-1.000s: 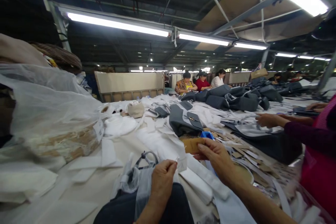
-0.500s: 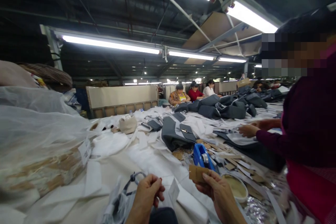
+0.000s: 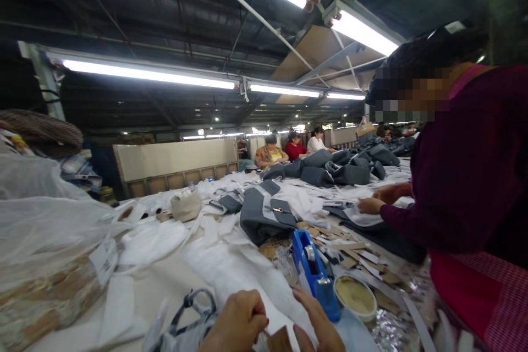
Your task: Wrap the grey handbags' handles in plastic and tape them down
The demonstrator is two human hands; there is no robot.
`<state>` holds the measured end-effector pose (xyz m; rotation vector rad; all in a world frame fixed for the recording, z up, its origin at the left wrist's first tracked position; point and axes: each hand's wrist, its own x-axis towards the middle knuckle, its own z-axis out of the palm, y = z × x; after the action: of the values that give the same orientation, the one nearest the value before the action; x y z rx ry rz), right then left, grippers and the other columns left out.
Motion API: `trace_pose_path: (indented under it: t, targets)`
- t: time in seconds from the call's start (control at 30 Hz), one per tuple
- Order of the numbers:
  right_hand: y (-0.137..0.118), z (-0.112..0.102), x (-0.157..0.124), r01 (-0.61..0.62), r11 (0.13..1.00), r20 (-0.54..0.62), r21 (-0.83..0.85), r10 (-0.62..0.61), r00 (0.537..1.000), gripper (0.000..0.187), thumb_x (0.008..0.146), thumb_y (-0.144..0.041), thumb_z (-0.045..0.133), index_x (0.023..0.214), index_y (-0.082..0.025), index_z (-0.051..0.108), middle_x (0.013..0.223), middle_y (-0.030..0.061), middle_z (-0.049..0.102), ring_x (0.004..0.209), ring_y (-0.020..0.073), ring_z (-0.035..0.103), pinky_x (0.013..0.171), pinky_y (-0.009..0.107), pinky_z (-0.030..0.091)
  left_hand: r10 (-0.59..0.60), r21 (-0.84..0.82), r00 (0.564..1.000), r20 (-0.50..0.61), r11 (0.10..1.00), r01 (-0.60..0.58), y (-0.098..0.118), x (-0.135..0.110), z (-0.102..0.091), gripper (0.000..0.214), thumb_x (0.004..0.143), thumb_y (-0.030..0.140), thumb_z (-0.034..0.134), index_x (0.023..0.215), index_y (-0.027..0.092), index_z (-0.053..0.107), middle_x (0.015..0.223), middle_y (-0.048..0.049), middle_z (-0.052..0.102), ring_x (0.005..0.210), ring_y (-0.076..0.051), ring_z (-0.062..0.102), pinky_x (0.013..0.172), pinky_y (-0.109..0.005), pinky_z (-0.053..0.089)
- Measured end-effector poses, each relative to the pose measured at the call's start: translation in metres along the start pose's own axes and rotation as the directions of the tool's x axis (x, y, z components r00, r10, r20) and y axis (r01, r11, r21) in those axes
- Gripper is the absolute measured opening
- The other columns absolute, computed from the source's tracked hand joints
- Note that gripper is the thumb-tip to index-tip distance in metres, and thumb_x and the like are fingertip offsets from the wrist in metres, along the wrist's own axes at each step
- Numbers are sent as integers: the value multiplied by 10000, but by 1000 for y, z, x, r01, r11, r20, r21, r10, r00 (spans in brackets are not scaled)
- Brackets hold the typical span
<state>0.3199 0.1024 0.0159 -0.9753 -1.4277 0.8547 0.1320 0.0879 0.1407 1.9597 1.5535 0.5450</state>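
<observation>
My left hand [image 3: 235,323] is at the bottom edge, fingers curled into a fist beside a small brown card tag [image 3: 279,340]. Touching the tag from the right is my right hand [image 3: 315,323], fingers pressed together on its edge. Both hands hold the tag low between them. A grey bag with a looped handle [image 3: 193,313] lies under my left hand. A blue tape dispenser [image 3: 315,272] stands just beyond my right hand, next to a round tub of yellowish paste [image 3: 355,297].
White fabric pieces [image 3: 231,253] cover the long table. Grey bags [image 3: 264,214] lie further back. A co-worker in a dark red sleeve [image 3: 454,187] leans over the table at right. A clear plastic sack [image 3: 45,236] bulges at left. Several people sit far off.
The view has tilted up and my hands have dropped to the bottom edge. The tag moved from my right hand towards both hands together. The co-worker leans further in.
</observation>
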Motion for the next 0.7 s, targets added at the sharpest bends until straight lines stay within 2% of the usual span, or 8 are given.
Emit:
trace_pose_path:
  t: [0.07,0.13,0.2,0.27,0.3,0.47,0.57,0.7]
  targets:
    - [-24,15,2,-6,979,202,203,-35,979,494,716,-389,631,1183,-231,604,1192,90,635,1135,256,562,975,347,418,64,17,997,50,998,-65,10,-4,3,106,624,121,443,619,201,513,597,18,564,625,-152,535,575,-238,339]
    - [-45,32,4,-158,904,394,397,-12,919,476,686,-422,659,1108,-205,624,952,64,690,845,213,651,772,309,497,87,16,996,30,996,-88,13,-10,3,131,632,124,433,652,209,530,633,10,577,655,-164,535,584,-247,332]
    - [-55,44,5,-321,855,492,407,90,866,368,691,-462,663,922,-176,662,655,-3,616,527,112,539,534,224,432,60,3,998,-21,998,-60,9,-18,0,129,661,137,433,666,216,535,631,9,565,643,-167,517,584,-256,320]
    - [-55,52,6,-411,861,520,300,213,827,326,715,-479,647,781,-159,660,498,-55,478,412,55,351,426,184,283,27,-22,997,-76,999,-29,-2,-27,-4,108,692,162,448,661,217,536,601,17,537,616,-163,495,586,-262,307]
    - [-54,55,8,-418,875,522,245,244,817,315,716,-469,645,745,-155,658,476,-64,442,414,50,309,421,185,240,22,-45,995,-98,999,-26,-9,-31,-4,100,700,172,459,659,215,539,596,21,530,615,-159,492,592,-262,304]
    - [-61,73,23,-378,922,566,87,267,780,164,629,-313,637,607,-151,616,511,-45,479,499,81,394,497,213,295,-40,-191,976,-214,982,-2,-46,-46,0,111,737,216,458,659,201,536,570,26,495,588,-144,469,583,-255,304]
    - [-76,85,33,-412,910,618,49,296,728,171,580,-321,618,597,-152,627,508,-42,493,482,86,409,500,225,311,-79,-282,956,-281,959,-4,-60,-48,-1,123,746,248,449,673,200,535,560,32,486,560,-134,455,566,-246,319]
    - [-87,97,45,-487,873,627,38,359,692,223,567,-342,619,654,-146,681,508,-47,495,473,75,394,491,219,301,-166,-445,951,-261,895,34,-69,-46,-11,154,766,318,441,709,197,519,574,38,501,450,-99,404,470,-223,301]
